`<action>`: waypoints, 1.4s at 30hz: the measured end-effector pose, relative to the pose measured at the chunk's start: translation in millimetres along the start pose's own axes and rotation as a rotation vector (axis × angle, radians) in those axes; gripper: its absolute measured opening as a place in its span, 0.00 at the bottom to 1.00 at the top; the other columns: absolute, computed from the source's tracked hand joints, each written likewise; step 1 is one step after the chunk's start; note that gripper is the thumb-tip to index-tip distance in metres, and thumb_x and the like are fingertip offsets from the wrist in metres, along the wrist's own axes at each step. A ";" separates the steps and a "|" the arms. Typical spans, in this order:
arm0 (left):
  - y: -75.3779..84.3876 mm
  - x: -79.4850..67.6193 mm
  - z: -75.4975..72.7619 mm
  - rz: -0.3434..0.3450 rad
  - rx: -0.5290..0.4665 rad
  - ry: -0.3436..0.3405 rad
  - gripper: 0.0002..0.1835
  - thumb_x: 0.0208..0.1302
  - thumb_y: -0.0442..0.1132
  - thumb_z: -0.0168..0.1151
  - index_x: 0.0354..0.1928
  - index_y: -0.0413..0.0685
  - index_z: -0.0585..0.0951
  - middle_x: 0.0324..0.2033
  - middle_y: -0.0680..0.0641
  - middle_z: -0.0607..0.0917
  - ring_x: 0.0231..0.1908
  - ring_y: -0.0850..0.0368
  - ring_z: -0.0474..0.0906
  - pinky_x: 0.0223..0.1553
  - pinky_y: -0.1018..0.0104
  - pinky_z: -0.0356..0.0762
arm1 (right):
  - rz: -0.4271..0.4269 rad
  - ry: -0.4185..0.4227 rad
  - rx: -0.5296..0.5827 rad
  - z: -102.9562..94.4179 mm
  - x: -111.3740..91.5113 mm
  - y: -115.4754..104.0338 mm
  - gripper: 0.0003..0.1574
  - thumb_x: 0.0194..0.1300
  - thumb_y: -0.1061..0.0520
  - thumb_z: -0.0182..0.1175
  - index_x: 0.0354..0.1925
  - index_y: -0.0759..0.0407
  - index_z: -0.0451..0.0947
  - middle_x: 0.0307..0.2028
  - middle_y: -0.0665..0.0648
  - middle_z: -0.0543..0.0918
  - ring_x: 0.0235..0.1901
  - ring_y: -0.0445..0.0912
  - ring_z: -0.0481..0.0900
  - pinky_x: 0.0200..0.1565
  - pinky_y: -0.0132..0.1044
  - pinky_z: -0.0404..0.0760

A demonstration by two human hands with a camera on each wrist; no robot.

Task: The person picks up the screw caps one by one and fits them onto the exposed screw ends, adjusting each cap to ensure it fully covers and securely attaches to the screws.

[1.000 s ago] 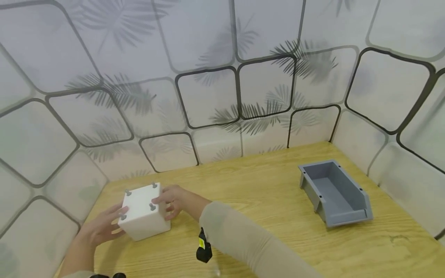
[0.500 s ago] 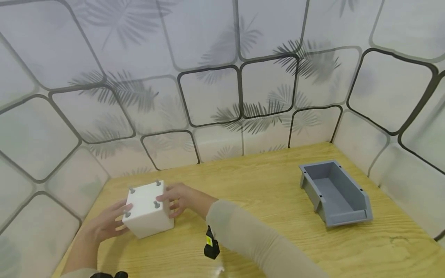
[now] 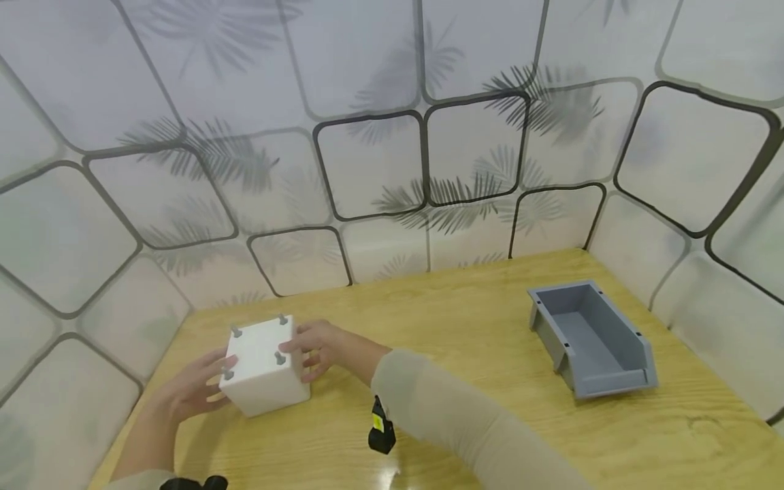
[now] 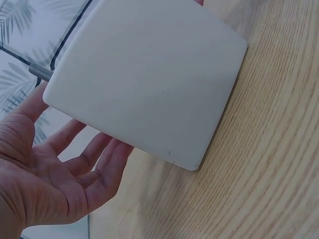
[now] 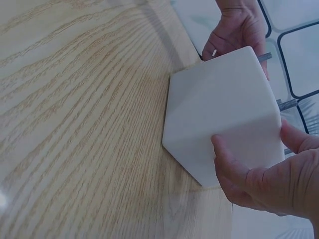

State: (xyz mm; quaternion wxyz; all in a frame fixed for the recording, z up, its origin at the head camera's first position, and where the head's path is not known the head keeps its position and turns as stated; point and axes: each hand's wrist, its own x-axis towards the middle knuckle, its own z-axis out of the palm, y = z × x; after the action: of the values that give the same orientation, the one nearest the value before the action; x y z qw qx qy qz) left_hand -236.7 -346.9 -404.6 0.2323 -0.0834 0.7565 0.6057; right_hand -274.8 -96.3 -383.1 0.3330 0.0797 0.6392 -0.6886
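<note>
We've got the left hand [image 3: 191, 393] half open, thumb at the top edge and bent fingers against the side of the white block [image 3: 260, 350], and opposite, the right hand [image 3: 320, 345] grips too, fingers parted around its edge. Four grey studs [image 3: 280, 358] stand up from its top as it sits on the wooden table [image 3: 441, 333], and well off to our right lies the grey bin [image 3: 584, 337].
</note>
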 end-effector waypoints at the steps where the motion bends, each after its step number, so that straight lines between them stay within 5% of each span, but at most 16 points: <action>1: -0.7 0.3 0.8 -0.001 0.001 0.001 0.39 0.70 0.51 0.51 0.73 0.45 0.46 0.52 0.52 0.68 0.55 0.52 0.67 0.51 0.60 0.74 | -0.001 -0.001 -0.010 -0.8 -0.6 0.4 0.32 0.55 0.62 0.68 0.59 0.57 0.72 0.50 0.65 0.75 0.51 0.65 0.72 0.45 0.61 0.80; 8: -0.9 -0.1 9.8 0.007 0.008 -0.012 0.41 0.70 0.52 0.50 0.74 0.44 0.41 0.64 0.41 0.59 0.64 0.39 0.57 0.52 0.58 0.74 | 0.001 0.006 -0.031 -6.5 -1.4 3.4 0.28 0.55 0.62 0.68 0.55 0.56 0.74 0.48 0.64 0.75 0.50 0.64 0.73 0.44 0.60 0.81; 18: -2.2 -0.7 16.3 0.004 0.006 0.003 0.41 0.70 0.51 0.52 0.74 0.45 0.42 0.63 0.40 0.60 0.60 0.43 0.63 0.53 0.55 0.75 | -0.007 0.003 -0.032 -11.6 -3.3 7.2 0.30 0.55 0.62 0.68 0.57 0.56 0.73 0.48 0.64 0.75 0.48 0.64 0.73 0.43 0.60 0.81; 31: 4.0 -2.7 24.2 0.017 -0.002 -0.021 0.43 0.70 0.53 0.50 0.74 0.47 0.38 0.70 0.35 0.48 0.67 0.33 0.51 0.56 0.52 0.72 | -0.014 -0.001 -0.022 -17.9 -6.6 5.9 0.33 0.55 0.62 0.69 0.59 0.57 0.71 0.48 0.65 0.75 0.48 0.64 0.73 0.44 0.61 0.81; 36: 7.2 -2.5 26.0 0.022 0.007 -0.024 0.43 0.70 0.53 0.50 0.74 0.46 0.38 0.70 0.33 0.47 0.66 0.36 0.54 0.56 0.51 0.73 | -0.014 -0.007 -0.026 -21.3 -7.3 4.1 0.36 0.56 0.61 0.69 0.62 0.57 0.69 0.50 0.65 0.75 0.49 0.64 0.74 0.44 0.60 0.81; 42: 9.4 -2.1 28.8 0.030 0.006 -0.013 0.43 0.70 0.51 0.52 0.74 0.44 0.40 0.65 0.35 0.58 0.58 0.46 0.67 0.55 0.51 0.75 | -0.024 -0.020 -0.052 -26.7 -8.6 4.3 0.36 0.56 0.60 0.68 0.62 0.56 0.68 0.50 0.65 0.75 0.48 0.63 0.75 0.43 0.59 0.82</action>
State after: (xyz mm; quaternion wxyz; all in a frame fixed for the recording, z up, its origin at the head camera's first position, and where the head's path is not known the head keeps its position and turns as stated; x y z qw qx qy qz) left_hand -231.5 -317.4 -400.0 0.2282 -0.0674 0.7578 0.6076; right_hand -274.2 -68.2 -386.6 0.3329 0.0564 0.6543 -0.6767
